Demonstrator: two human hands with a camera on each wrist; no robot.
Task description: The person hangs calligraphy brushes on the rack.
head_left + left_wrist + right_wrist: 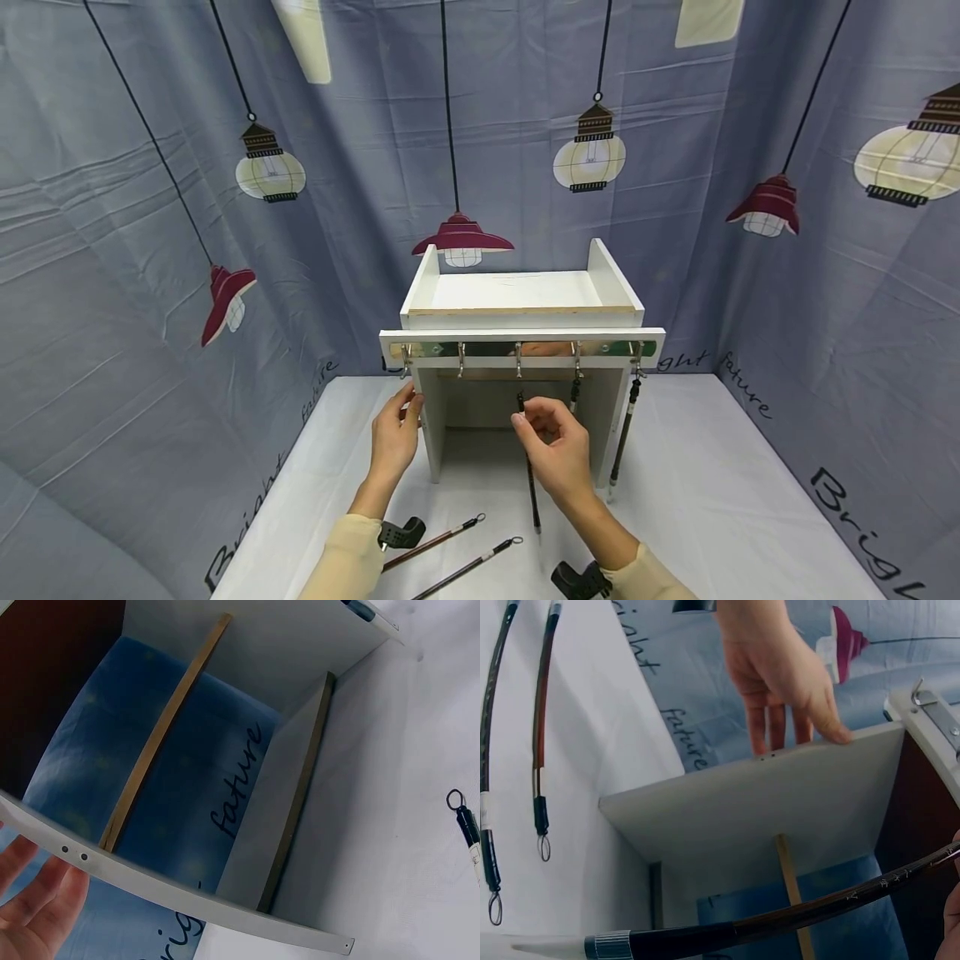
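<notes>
Five slender calligraphy brushes with loop ends can be counted: in the head view, a dark, thin-handled brush (532, 492) hangs down at the centre, its upper end pinched between thumb and fingers of the right hand (557, 446); two hang from hooks right of centre, a black brush (624, 429) at the far end and a partly hidden brush (576, 390) beside it; two lie at lower centre, a red-brown brush (435, 540) and a black-handled brush (468, 568). Five silver metal hooks (518, 360) line the front bar of a white wooden rack (525, 320). At its left side panel, the left hand (396, 433) touches the edge, fingers extended along the outer face. The grey-blue printed cloth (517, 142) shows three red lampshades and three cream lanterns; black script on it reads "Bright" and "fature" at lower left and lower right. In the right wrist view, pale characters mark the held brush's handle, seemingly too small to read.
</notes>
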